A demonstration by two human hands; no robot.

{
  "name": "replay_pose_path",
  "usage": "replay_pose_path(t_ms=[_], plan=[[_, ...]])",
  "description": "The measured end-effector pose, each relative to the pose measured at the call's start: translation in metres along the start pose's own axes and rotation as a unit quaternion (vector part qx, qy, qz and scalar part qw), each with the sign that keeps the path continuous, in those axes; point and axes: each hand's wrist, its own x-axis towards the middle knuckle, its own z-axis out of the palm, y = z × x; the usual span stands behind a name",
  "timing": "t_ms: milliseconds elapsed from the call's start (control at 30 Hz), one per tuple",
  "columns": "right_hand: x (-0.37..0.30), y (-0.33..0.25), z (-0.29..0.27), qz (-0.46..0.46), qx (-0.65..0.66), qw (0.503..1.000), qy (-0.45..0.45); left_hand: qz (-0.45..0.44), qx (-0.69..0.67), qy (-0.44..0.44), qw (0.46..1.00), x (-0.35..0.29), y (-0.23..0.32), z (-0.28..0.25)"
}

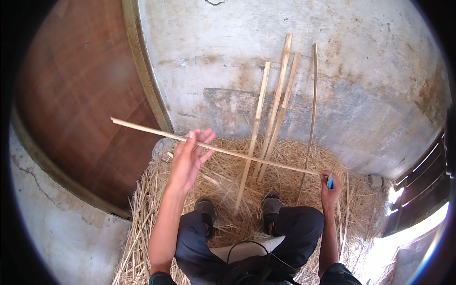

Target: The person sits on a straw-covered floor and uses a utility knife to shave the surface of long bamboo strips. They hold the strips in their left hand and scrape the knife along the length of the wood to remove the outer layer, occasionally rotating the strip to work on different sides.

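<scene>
A long, thin bamboo strip [256, 157] runs across in front of me, its left end higher than its right. My left hand [191, 154] holds it with the thumb against it, the other fingers stretched out and spread behind it. At the strip's right end my right hand [331, 189] is closed around it. That hand also holds a small blue object [330, 182], mostly hidden by the fingers, perhaps a knife handle. Beyond the strip, several bamboo pieces [277, 107] lean against the wall. A thinner, darker stick [313, 104] leans to their right.
Shavings and bamboo slivers [228, 185] cover the floor around my shoes [205, 209]. A stained grey wall [332, 95] rises in front. To the left is a brown door panel [90, 95] with a curved-looking frame. Dark slats [422, 185] stand at the right edge.
</scene>
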Motion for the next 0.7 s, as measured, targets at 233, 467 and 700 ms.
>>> replay_pose_path(t_ms=[233,467,700], plan=[[0.028,-0.010,-0.010,0.011,0.047,0.994,0.097,-0.019,-0.191,-0.054,0.980,0.000,-0.007,-0.013],[0.056,-0.022,-0.010,0.035,0.184,0.979,0.083,0.052,-0.283,-0.084,0.954,-0.008,-0.006,-0.024],[0.083,-0.059,-0.009,0.058,0.176,0.982,0.039,0.084,-0.342,-0.048,0.935,-0.009,-0.005,-0.042]])
